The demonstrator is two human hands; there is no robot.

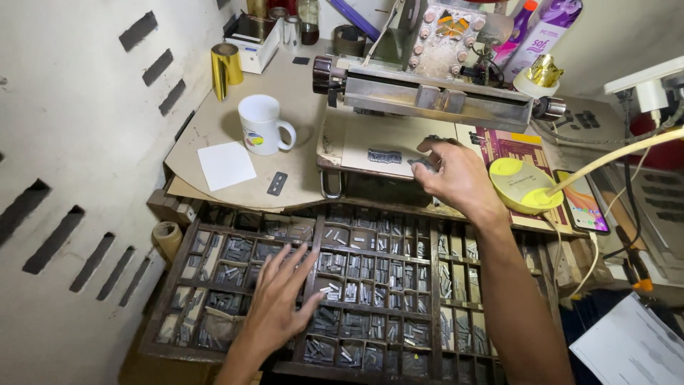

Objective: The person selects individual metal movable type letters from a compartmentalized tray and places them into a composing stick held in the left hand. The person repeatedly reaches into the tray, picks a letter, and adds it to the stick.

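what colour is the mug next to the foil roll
White, with a small multicoloured print on its side; the mug shows clearly in the head view, beside the gold foil roll.

Free room: bare stretch of surface [214,121] left of the white mug [261,124], and around the white card [226,165]. Type case [427,314] open from above; wooden dividers split it into narrow compartments. Obstacles: press bar [434,96] overhanging the far bed; gold foil roll [226,68] far left; yellow-green disc [524,187], cable and phone [582,202] crowding the right.
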